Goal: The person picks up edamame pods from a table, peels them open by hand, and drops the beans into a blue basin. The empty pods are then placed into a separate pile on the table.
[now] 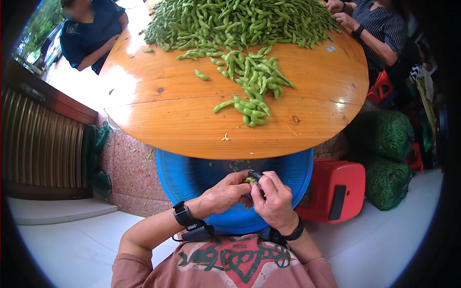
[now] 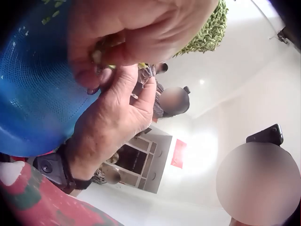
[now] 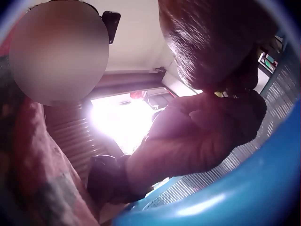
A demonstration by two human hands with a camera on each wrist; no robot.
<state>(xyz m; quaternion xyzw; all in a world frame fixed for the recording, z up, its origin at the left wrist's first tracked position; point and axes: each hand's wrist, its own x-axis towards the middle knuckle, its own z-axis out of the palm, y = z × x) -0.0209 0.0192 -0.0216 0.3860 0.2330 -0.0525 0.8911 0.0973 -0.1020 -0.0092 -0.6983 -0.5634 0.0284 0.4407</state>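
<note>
Over the blue basin [image 1: 168, 177], my two hands meet at a small green soybean pod [image 1: 249, 180], mostly hidden among the fingers. My left hand [image 1: 223, 194] pinches it from the left. My right hand [image 1: 274, 199] pinches it from the other side, with a small dark, shiny piece [image 1: 256, 174] at its fingertips; what that piece is, I cannot tell. In the left wrist view, the right hand [image 2: 110, 113] faces the left hand close up. Green bits [image 1: 235, 165] lie in the basin below. Several loose soybean pods [image 1: 252, 109] lie on the wooden table [image 1: 192, 120] ahead.
A large heap of pods [image 1: 240, 21] covers the table's far side. Two people, one in a dark top [image 1: 91, 36] and one in a striped top [image 1: 384, 29], are at the table. A red stool [image 1: 348, 189] and full green net sacks [image 1: 384, 182] stand to the right.
</note>
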